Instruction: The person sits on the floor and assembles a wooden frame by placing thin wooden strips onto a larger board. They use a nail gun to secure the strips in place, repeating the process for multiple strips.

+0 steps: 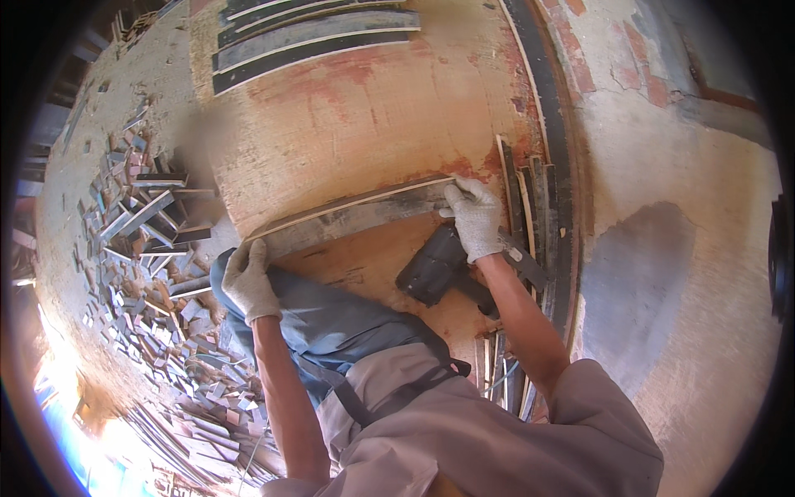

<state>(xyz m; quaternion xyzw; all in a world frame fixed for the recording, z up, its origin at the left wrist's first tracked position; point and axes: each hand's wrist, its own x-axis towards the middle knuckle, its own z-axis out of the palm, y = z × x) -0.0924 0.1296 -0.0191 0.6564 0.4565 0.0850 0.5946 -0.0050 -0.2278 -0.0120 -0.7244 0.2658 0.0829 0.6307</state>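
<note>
A long, narrow wooden board (pixel 364 217) with dark grey faces and a pale edge spans the space between my hands. My left hand (pixel 250 283), in a whitish work glove, grips its left end beside my knee. At the far right end, my right hand (pixel 475 217), gloved the same way, pinches the board's tip. Below my right wrist lies a black power tool with a round drum (pixel 432 267), which looks like a nail gun. My right forearm passes over part of that tool, and my right hand appears apart from its body.
A reddish-stained plywood sheet (pixel 331 124) spreads before me, with several dark strips (pixel 315 41) at its far end. More strips (pixel 530 203) stand along the right edge beside a wall (pixel 638 273). Many wood offcuts (pixel 153 219) are heaped on the floor at left.
</note>
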